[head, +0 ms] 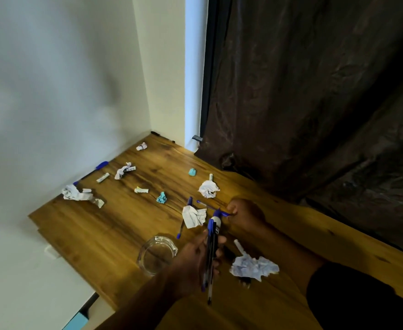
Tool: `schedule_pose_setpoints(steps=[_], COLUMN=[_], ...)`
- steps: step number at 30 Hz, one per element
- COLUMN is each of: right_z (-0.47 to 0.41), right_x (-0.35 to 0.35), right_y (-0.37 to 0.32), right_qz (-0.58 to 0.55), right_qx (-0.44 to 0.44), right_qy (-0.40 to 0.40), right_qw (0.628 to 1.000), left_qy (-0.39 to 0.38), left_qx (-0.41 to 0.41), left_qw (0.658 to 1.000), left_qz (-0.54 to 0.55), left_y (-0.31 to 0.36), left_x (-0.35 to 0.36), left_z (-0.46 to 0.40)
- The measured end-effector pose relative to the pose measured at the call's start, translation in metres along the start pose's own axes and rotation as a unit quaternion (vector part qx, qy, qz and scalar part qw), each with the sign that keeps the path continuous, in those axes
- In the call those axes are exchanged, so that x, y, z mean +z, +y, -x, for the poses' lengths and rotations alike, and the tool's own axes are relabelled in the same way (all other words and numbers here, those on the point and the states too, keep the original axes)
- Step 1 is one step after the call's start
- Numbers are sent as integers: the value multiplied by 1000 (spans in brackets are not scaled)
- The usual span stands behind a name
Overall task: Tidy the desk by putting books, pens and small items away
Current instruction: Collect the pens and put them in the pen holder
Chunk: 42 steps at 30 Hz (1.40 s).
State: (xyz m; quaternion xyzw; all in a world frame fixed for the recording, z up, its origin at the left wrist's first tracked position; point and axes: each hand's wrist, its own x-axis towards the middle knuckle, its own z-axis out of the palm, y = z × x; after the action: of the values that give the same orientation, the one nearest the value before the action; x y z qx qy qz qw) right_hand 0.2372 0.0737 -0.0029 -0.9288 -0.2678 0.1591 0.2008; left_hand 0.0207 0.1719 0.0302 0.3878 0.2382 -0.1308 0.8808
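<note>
My left hand grips a bundle of blue pens upright over the wooden desk. My right hand pinches the blue end of another pen just beyond the bundle. Two more blue pens lie on the desk beside a crumpled paper ball. A clear glass dish sits left of my left hand. A larger crumpled paper lies under my right forearm's near side.
Several paper balls, small rolled scraps and teal lumps are scattered across the desk. A blue marker and dark pens lie along the wall. A dark curtain hangs at the right; the desk's left edge drops off.
</note>
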Motion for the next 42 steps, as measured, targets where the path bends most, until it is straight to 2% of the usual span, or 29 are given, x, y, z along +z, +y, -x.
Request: schedule_pose_setpoints(steps=[2,6,12,17,21,24,27,31,33,36,42], right_z=[-8,-22,-30,-13,12,23,31,36,31,5,-39], right_x=[5,3,-19,-59,-87,-98,-93,-68,-58,-44,-9], right_y=[2,13,23,14,-2,-15,-34,-62,-74,-81,-105], right_qz=[15,-33,-188,-371,-496,-524,-459,-237,-201,-190,-46], right_qx=[4,34,98,103,42,-11,-48,-146,-144,-93,-71], right_qy=[14,16,35,49,46,-6,-90,-174,-135,-41,-6], right_qw=[1000,999,977,921,866,852,883,945,960,977,996], left_qy=[-7,-23,-40,-64,-55,-50,-46,-36,-32,-30,-27], left_qx=[-2,-6,-23,-33,-36,-37,-27,-26,-18,-4,11], left_qw=[1000,999,995,987,986,988,990,988,988,988,982], left_qz=[3,24,87,142,152,140,134,148,153,153,188], left_y=[2,6,13,14,10,9,11,12,12,14,8], left_x=[-10,-15,-4,4,8,11,16,13,7,-1,-18], left_z=[-2,-5,-6,-7,-9,-11,-7,-4,-4,-1,10])
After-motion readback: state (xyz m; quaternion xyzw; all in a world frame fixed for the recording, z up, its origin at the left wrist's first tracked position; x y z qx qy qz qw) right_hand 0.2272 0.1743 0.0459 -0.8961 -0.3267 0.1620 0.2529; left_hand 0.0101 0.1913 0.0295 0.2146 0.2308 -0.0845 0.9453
